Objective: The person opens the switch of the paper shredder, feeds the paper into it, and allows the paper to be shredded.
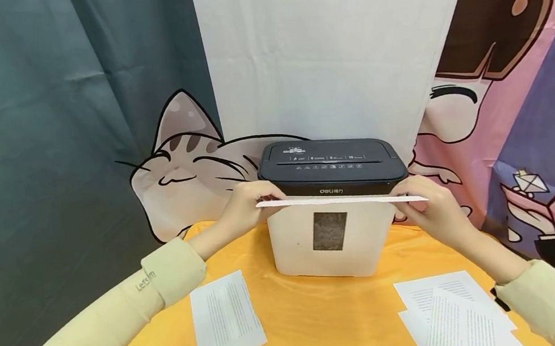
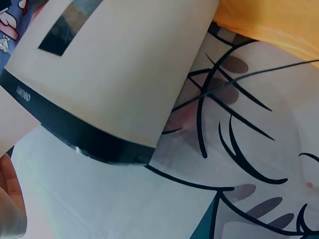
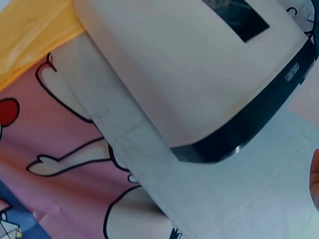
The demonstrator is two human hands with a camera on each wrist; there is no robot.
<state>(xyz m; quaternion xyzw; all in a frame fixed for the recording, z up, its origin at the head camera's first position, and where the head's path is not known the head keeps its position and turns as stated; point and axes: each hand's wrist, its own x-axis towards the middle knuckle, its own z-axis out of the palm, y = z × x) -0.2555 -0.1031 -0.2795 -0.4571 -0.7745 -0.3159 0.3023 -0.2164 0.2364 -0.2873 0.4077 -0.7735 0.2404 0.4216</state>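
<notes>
Left hand (image 1: pixel 257 198): pinching the left end of the held sheet, fingers bent; positioned before the shredder's left front corner.

Right hand (image 1: pixel 427 201): pinching the opposite end of the same sheet, before the shredder's right front corner.

Thin white paper sheet (image 1: pixel 337 199): one, held between both hands, seen nearly edge-on as a narrow strip. Its visible long axis runs left to right across the shredder's front, roughly parallel to the slot, dipping slightly at the right end. It crosses in view just below the shredder's lettered front edge; contact with the machine cannot be told.

Boxy shredder with white plastic bin and black lid (image 1: pixel 295 234): one, upright, lettered front facing the person. Dark rectangular window (image 1: pixel 330 231) on its front; long narrow slot (image 1: pixel 328 162) across its lid.

Cream sleeves with dark lettering (image 1: pixel 120 322): two, extending towards the shredder from either side.

Printed white sheet (image 1: pixel 227 321): one, flat, left and forward of the shredder, long axis running towards the person.

Overlapping printed white sheets (image 1: pixel 458 312): several, right and forward of the shredder, lying at differing angles.

Glossy orange-yellow cloth (image 1: pixel 321 328): beneath the shredder.

Fabric backdrop with cartoon cat (image 1: pixel 180 172): behind the shredder.
</notes>
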